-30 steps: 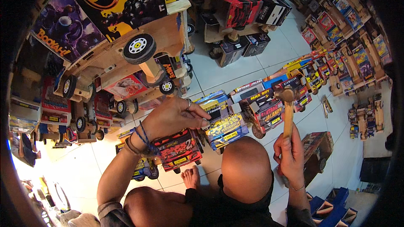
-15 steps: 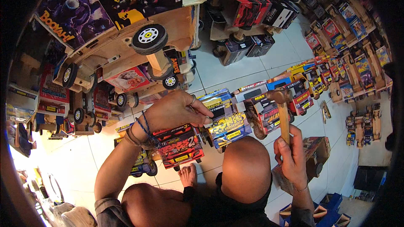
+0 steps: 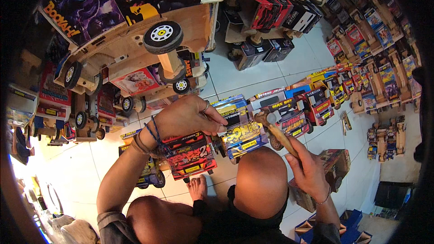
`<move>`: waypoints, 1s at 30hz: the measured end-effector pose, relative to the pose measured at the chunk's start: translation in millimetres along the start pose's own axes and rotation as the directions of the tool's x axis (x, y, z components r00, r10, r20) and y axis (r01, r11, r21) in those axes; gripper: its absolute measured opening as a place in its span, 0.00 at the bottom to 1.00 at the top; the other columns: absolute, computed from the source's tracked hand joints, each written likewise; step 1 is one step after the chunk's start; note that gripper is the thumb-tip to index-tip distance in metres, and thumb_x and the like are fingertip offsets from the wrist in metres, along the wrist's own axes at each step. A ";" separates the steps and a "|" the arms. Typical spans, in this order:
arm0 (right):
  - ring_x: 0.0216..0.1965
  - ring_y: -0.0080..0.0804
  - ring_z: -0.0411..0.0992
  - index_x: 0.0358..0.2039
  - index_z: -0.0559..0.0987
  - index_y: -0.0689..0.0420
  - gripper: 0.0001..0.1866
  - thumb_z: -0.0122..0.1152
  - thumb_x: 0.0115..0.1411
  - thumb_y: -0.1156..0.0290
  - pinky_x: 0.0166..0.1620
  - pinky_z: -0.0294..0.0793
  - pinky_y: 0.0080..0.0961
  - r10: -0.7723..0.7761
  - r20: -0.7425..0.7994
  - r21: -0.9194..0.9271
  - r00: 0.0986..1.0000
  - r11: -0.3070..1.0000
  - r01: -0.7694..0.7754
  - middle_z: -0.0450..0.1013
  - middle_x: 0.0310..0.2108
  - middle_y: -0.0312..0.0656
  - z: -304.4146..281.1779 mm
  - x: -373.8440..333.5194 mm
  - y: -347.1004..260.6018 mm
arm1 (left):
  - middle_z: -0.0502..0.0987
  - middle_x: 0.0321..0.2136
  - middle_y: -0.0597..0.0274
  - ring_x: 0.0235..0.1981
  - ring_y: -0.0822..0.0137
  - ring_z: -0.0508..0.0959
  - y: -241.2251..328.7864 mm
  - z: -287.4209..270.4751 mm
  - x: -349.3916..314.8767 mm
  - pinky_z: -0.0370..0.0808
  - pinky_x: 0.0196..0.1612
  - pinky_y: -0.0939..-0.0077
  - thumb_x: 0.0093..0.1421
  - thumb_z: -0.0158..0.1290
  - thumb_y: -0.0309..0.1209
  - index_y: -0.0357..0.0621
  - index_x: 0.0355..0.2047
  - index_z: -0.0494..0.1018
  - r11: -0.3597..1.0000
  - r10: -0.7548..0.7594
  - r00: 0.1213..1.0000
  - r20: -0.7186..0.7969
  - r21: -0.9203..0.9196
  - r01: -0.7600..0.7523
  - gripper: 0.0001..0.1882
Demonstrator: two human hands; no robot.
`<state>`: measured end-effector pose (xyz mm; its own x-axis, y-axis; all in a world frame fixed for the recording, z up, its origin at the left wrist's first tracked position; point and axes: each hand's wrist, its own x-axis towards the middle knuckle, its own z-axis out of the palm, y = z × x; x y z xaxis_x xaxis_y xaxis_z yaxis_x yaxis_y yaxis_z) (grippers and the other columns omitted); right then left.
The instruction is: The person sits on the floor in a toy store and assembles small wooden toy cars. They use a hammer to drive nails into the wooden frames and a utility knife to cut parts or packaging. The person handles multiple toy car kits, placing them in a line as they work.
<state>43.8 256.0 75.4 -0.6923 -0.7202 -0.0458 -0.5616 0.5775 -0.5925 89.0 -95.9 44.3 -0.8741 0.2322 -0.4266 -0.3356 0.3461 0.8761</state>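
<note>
My right hand [image 3: 309, 171] is wrapped round the wooden handle of a hammer [image 3: 282, 139]. The hammer's metal head tilts left, over the row of toy trucks and close to my left fingertips. My left hand [image 3: 187, 116] is closed in a pinch; whatever its fingertips hold is too small to make out. Those fingertips are at the upper left of a blue and yellow toy truck [image 3: 245, 139], just in front of my knee. Below my left wrist stands a red and black toy truck [image 3: 191, 157].
More toy trucks [image 3: 318, 107] run in a line toward the far right. A large wooden toy truck [image 3: 122, 40] with black wheels lies tipped at the upper left. Wooden bodies [image 3: 389, 77] are stacked at the right. A brown box-shaped piece [image 3: 334, 165] sits beside my right wrist.
The hammer has swung down and left from upright, its head now nearer my left fingertips. My right hand has lowered slightly. My left hand keeps its pinch in nearly the same place.
</note>
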 end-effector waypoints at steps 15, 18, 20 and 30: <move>0.38 0.58 0.79 0.65 0.67 0.56 0.25 0.56 0.68 0.71 0.40 0.80 0.47 -0.092 0.077 0.001 0.993 0.996 0.092 0.79 0.42 0.56 -8.1 11.5 5.4 | 0.85 0.30 0.63 0.32 0.78 0.82 -1.7 0.4 2.3 0.78 0.37 0.83 0.61 0.65 0.35 0.40 0.46 0.83 0.997 -0.014 1.000 0.004 -0.070 0.014 0.16; 0.35 0.52 0.80 0.65 0.69 0.55 0.25 0.57 0.68 0.71 0.37 0.81 0.42 -0.153 0.070 -0.115 0.986 0.980 0.161 0.79 0.43 0.55 -9.6 13.5 9.7 | 0.85 0.30 0.63 0.32 0.78 0.82 -1.6 -0.1 2.1 0.78 0.37 0.84 0.61 0.65 0.35 0.40 0.46 0.83 0.997 -0.012 1.000 0.004 -0.076 0.012 0.16; 0.32 0.47 0.80 0.67 0.68 0.52 0.27 0.58 0.67 0.71 0.34 0.81 0.39 -0.163 0.088 -0.150 0.983 0.973 0.175 0.79 0.41 0.51 -14.5 13.3 11.9 | 0.85 0.30 0.63 0.32 0.79 0.82 -1.6 0.4 1.8 0.78 0.37 0.84 0.61 0.65 0.35 0.41 0.46 0.83 0.998 -0.002 1.000 -0.001 -0.070 0.002 0.16; 0.18 0.35 0.69 0.67 0.70 0.39 0.36 0.65 0.59 0.75 0.23 0.73 0.35 -0.224 0.205 -0.381 0.953 0.878 0.288 0.68 0.23 0.38 -12.5 10.3 24.2 | 0.85 0.30 0.64 0.31 0.80 0.82 -1.5 -0.5 1.6 0.78 0.35 0.84 0.61 0.65 0.34 0.41 0.46 0.84 0.999 0.003 1.000 -0.005 -0.044 -0.003 0.15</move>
<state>17.4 267.4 70.6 -0.4411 -0.8942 -0.0759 -0.8656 0.4463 -0.2270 88.0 -96.5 42.5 -0.8768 0.2285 -0.4232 -0.3481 0.3055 0.8863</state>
